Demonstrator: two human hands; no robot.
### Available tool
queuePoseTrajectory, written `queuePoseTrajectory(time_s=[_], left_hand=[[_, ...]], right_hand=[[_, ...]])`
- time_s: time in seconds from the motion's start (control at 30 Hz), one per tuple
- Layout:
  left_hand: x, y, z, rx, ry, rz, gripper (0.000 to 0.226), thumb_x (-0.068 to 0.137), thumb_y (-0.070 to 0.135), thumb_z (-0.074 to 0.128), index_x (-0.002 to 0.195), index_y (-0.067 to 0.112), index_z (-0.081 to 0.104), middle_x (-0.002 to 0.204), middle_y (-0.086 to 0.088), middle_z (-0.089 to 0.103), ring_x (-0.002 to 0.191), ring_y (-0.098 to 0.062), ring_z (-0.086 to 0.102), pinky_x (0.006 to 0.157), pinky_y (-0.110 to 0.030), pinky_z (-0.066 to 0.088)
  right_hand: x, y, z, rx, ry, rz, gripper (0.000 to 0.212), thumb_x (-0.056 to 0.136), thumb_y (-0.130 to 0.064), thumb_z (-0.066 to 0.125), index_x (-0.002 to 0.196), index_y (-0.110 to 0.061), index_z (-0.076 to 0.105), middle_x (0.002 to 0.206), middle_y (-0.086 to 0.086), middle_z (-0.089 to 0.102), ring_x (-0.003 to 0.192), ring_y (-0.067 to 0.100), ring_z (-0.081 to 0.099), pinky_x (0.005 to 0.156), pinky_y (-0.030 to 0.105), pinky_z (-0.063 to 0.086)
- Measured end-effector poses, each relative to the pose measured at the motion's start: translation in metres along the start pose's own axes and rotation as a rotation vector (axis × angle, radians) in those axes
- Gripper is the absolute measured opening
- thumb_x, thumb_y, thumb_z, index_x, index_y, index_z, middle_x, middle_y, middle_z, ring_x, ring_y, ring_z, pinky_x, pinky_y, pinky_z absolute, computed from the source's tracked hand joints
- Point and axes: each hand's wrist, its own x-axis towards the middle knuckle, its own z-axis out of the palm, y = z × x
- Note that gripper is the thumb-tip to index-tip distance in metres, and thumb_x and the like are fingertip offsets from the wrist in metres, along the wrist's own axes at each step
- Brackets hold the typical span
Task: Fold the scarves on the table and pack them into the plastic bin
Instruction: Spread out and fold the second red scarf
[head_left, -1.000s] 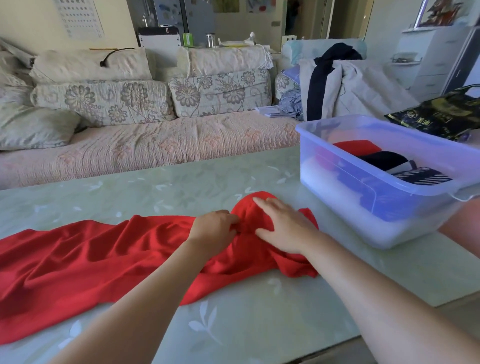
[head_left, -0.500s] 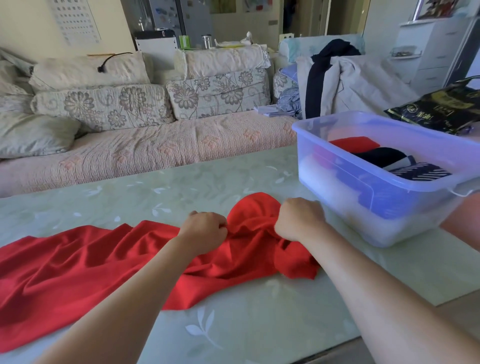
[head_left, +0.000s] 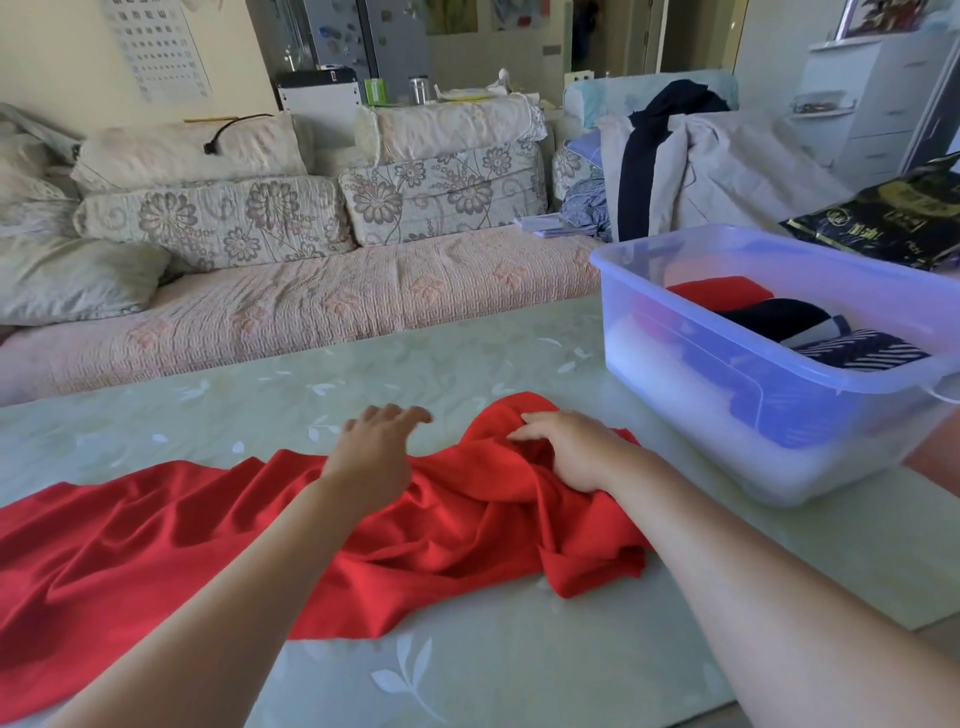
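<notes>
Both uncurled: left (head_left: 371, 457), right (head_left: 574, 452) on scarf (head_left: 156, 545)

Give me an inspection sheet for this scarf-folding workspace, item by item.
Surface: table, pale green leaf-patterned cover.
Job's things: red scarf lies crumpled and unfolded; plastic bin at right holds folded red, black and striped pieces.
Clutter: black-and-gold bag behind the bin.
Grippers: left hand open, fingers past the scarf's far edge; right hand rests on the bunched end, grip unclear.
Cables: black cable on a sofa cushion.
Surroundings: sofa, clothes heap, white drawers.
</notes>
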Motion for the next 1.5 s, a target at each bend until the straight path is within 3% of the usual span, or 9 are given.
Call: queuePoseTrajectory(time_s=[0.17,0.5,0.67,0.77,0.9,1.1,1.2,1.37,1.5], left_hand=[[0.003,0.039,0.020,-0.171,-0.114,0.333,0.053,0.077,0.037,0.065,0.129,0.046,0.057,0.127,0.015,0.057,0.118,-0.010,0.046,0.103,-0.031,0.034],[0.029,0.064,0.002,-0.248,0.319,-0.005,0.021,0.094,0.030,0.056,0.106,0.033,0.073,0.099,-0.002,0.067,0.097,-0.029,0.062,0.074,-0.034,0.047],[0.057,0.088,-0.015,-0.451,0.206,-0.043,0.023,0.092,0.019,0.053,0.098,0.026,0.075,0.083,0.002,0.073,0.088,-0.025,0.068,0.076,-0.030,0.053],[0.071,0.093,-0.010,-0.575,0.101,0.034,0.040,0.095,0.010,0.054,0.133,0.018,0.059,0.124,-0.006,0.067,0.114,-0.021,0.062,0.092,-0.016,0.039],[0.068,0.080,0.002,-0.815,-0.094,0.045,0.081,0.093,-0.012,0.041,0.156,0.020,0.003,0.148,-0.016,0.042,0.131,-0.025,0.049,0.102,-0.022,0.036],[0.026,0.032,0.022,-0.385,0.109,-0.086,0.045,0.089,0.003,0.043,0.124,0.026,0.058,0.123,0.000,0.061,0.114,-0.025,0.058,0.093,-0.032,0.045],[0.009,0.025,0.037,-0.031,-0.106,-0.159,0.040,0.093,0.038,0.047,0.133,0.036,0.054,0.144,0.004,0.047,0.133,-0.023,0.044,0.106,-0.041,0.037],[0.026,0.029,0.052,-0.033,-0.376,-0.142,0.072,0.093,0.067,0.032,0.155,0.041,0.006,0.164,0.008,-0.005,0.151,-0.020,-0.007,0.119,-0.055,0.000],[0.050,0.028,0.060,-0.065,-0.383,-0.096,0.064,0.098,0.058,0.027,0.155,0.040,0.002,0.164,0.007,-0.008,0.151,-0.020,-0.010,0.119,-0.054,-0.006]], right_hand=[[-0.001,0.007,-0.001,-0.055,0.031,-0.007,0.055,0.083,0.000,0.048,0.113,-0.038,0.073,0.121,-0.007,0.067,0.112,0.021,0.062,0.095,0.033,0.049],[-0.041,0.015,-0.037,-0.572,0.278,0.445,0.034,0.093,-0.008,0.047,0.123,-0.014,0.062,0.124,0.006,0.049,0.111,0.025,0.056,0.084,0.034,0.047],[-0.039,-0.014,-0.037,-0.302,0.576,0.157,0.035,0.086,-0.017,0.047,0.111,-0.021,0.071,0.119,0.004,0.059,0.105,0.030,0.057,0.087,0.039,0.045],[-0.034,-0.030,-0.038,-0.057,0.742,-0.061,0.036,0.076,-0.025,0.045,0.098,-0.019,0.073,0.101,0.006,0.064,0.095,0.032,0.060,0.080,0.041,0.052],[-0.028,-0.032,-0.021,-0.253,0.380,-0.365,0.027,0.080,-0.033,0.048,0.092,-0.022,0.070,0.099,0.001,0.060,0.096,0.026,0.056,0.083,0.043,0.050],[-0.014,-0.015,-0.006,-0.778,0.015,0.174,0.043,0.095,-0.030,0.042,0.133,-0.024,0.060,0.143,0.004,0.049,0.130,0.029,0.045,0.113,0.058,0.015],[-0.008,-0.008,-0.010,-0.858,0.001,0.380,0.048,0.097,-0.021,0.036,0.143,-0.019,0.050,0.153,0.012,0.037,0.140,0.037,0.033,0.114,0.063,0.010],[0.007,-0.033,0.003,-0.488,0.287,-0.028,0.041,0.095,-0.011,0.039,0.130,-0.018,0.060,0.152,0.015,0.037,0.136,0.033,0.040,0.111,0.045,0.033],[0.013,-0.053,0.025,-0.071,-0.017,-0.094,0.048,0.102,-0.027,0.041,0.148,-0.016,0.044,0.155,0.008,0.039,0.143,0.025,0.037,0.116,0.040,0.031]])
